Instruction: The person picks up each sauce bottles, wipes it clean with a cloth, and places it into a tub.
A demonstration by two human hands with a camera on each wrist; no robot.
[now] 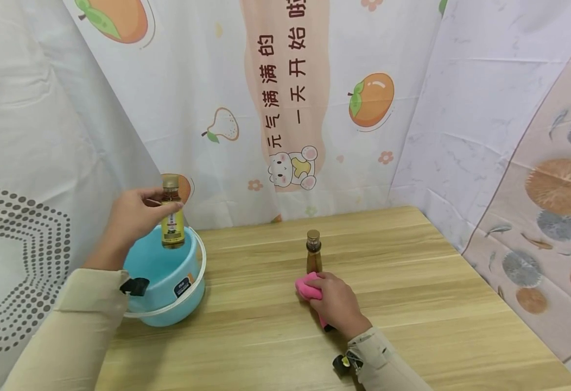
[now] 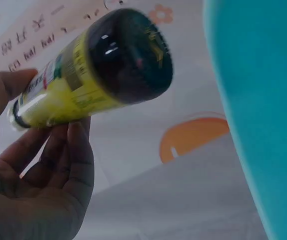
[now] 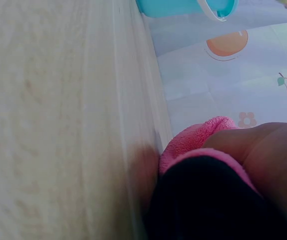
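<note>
Beige sleeves [image 1: 70, 336] lead to the left hand [image 1: 131, 220], pinching a bottle [image 1: 172, 225], and right hand [image 1: 336, 303], gripping pink cloth [image 1: 307, 287].

Head view bright, even; wrist views dimmer.
Soft shadow on tabletop [image 1: 256, 326] near bucket [image 1: 168, 285]; left wrist view: glint on bottle [image 2: 91, 75], left hand [image 2: 43, 195] shaded; right wrist view: near tabletop blurred.

Plain beige long sleeves here, folks: the left sleeve [image 1: 65, 336] ends in a wide cuff [image 1: 92, 290], the right sleeve [image 1: 393, 369] looks kinda creased near the wrist. There's a chunky little black left wrist cam [image 1: 135, 286], and the black right wrist cam [image 1: 340, 365] has a tiny yellow bit. Left hand [image 1: 136, 220] and right hand [image 1: 338, 304] are bare.
</note>
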